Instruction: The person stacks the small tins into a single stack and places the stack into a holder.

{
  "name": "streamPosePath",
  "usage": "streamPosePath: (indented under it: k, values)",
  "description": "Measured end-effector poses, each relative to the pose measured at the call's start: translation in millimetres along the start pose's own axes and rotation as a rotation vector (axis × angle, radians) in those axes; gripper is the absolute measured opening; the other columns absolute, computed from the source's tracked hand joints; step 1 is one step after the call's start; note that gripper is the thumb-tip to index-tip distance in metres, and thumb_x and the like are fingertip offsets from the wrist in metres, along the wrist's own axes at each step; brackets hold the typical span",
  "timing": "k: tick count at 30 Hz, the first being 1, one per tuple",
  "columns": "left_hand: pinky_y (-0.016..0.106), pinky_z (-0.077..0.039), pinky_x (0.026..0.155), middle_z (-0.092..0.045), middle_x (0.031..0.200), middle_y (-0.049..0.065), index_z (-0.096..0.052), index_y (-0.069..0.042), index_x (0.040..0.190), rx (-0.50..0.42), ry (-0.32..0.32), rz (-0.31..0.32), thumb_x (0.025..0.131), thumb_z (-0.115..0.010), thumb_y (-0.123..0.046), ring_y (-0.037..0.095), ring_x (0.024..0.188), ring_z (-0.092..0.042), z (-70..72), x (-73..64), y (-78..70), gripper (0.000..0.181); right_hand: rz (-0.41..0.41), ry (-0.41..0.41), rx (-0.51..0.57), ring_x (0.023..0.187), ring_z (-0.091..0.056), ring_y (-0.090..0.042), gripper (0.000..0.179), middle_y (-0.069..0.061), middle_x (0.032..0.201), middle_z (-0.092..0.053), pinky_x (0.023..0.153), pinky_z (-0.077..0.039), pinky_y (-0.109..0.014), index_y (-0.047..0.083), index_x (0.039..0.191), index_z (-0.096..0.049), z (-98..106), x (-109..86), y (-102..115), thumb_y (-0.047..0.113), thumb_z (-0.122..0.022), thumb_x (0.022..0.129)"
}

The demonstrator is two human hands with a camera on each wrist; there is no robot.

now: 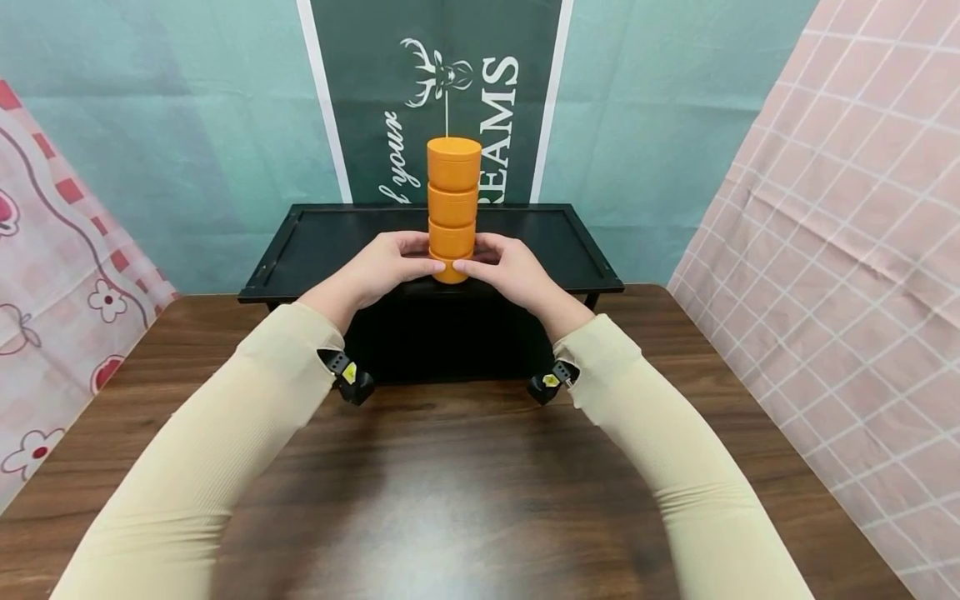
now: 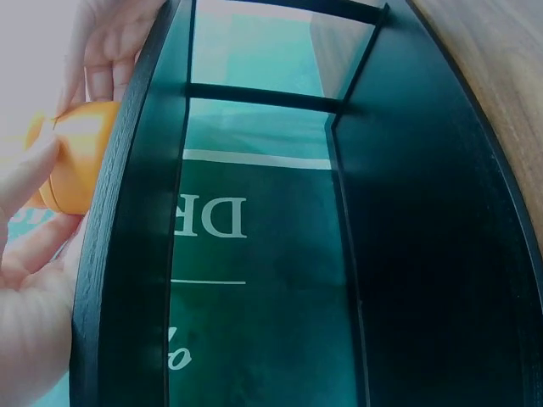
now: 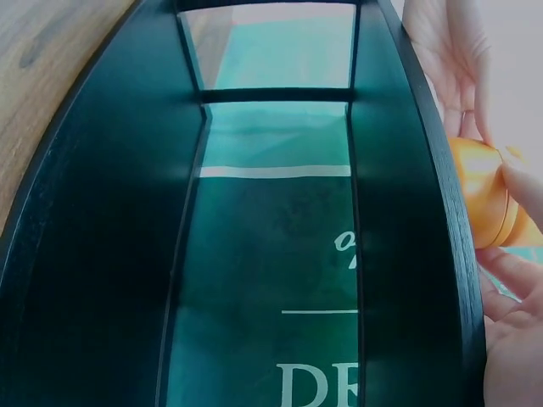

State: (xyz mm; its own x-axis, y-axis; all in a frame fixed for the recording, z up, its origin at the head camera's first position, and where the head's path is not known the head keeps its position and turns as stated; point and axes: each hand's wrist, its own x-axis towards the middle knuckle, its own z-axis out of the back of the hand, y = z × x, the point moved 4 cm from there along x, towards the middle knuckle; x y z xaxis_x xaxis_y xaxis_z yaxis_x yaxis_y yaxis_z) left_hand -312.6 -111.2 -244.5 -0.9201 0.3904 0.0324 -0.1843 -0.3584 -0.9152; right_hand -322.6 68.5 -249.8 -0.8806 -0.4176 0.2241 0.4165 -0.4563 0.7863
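Several orange round containers [image 1: 453, 204] stand upright in one column at the middle of the black shelf's top [image 1: 360, 237], by its front edge. My left hand [image 1: 384, 265] grips the lowest container from the left, thumb in front and fingers behind. From the other side, my right hand [image 1: 513, 268] holds the same container in the same way. The two thumbs are close together on its front. In the left wrist view the lowest container [image 2: 83, 161] sits against the shelf top; the right wrist view shows this container [image 3: 477, 191] too. The upper ones are untouched.
The black shelf stands on a brown wooden table [image 1: 435, 500], with an open space under its top. Behind it hangs a green curtain [image 1: 622, 142] with white lettering. Patterned cloths hang at the left [image 1: 67, 317] and right [image 1: 847, 275].
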Motion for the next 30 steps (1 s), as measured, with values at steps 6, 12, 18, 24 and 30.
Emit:
streamPosePath:
  k: [6,12,18,24,30]
  values:
    - [0.037,-0.036,0.103,-0.050,0.134,0.006,-0.045,-0.007,0.137,0.001,-0.009,0.019,0.089,-0.065,-0.021,0.018,0.118,-0.048,0.3,1.8,0.4,0.054,0.000,0.008,0.002,0.106,-0.056,-0.016,0.049,-0.004,0.124,-0.057,0.093,-0.045,-0.033,0.009,0.132,-0.051,-1.4,1.5,0.2,0.031,-0.063,0.090]
    - [0.034,-0.039,0.100,-0.049,0.134,0.007,-0.043,-0.006,0.137,-0.055,-0.006,0.022,0.090,-0.064,-0.016,0.018,0.117,-0.049,-1.9,4.8,0.4,0.053,-0.021,0.013,-0.001,0.109,-0.055,-0.017,0.050,-0.005,0.125,-0.056,0.095,-0.044,-0.035,0.008,0.133,-0.049,-0.3,1.9,-0.2,0.030,-0.063,0.090]
    - [0.033,-0.040,0.099,-0.048,0.135,0.007,-0.042,-0.006,0.138,-0.065,0.009,0.041,0.090,-0.063,-0.014,0.018,0.118,-0.049,-3.4,7.7,1.4,0.054,-0.035,0.022,-0.013,0.110,-0.055,-0.018,0.050,-0.006,0.126,-0.056,0.096,-0.043,-0.035,0.008,0.133,-0.049,0.3,2.2,-1.9,0.030,-0.062,0.090]
    - [0.035,-0.039,0.101,-0.048,0.135,0.007,-0.042,-0.006,0.138,-0.034,0.015,0.033,0.090,-0.063,-0.015,0.018,0.119,-0.047,-4.1,10.5,-0.7,0.053,-0.038,0.014,-0.053,0.110,-0.055,-0.017,0.051,-0.005,0.126,-0.056,0.096,-0.043,-0.035,0.008,0.133,-0.049,3.2,1.7,-3.1,0.032,-0.062,0.090]
    - [0.038,-0.035,0.104,-0.047,0.137,0.008,-0.042,-0.007,0.140,0.028,-0.010,0.038,0.090,-0.063,-0.019,0.019,0.122,-0.045,-4.3,6.0,-2.5,0.055,-0.059,-0.020,-0.087,0.110,-0.055,-0.017,0.055,-0.005,0.128,-0.055,0.095,-0.043,-0.035,0.009,0.134,-0.048,9.2,-2.5,-5.6,0.035,-0.063,0.089]
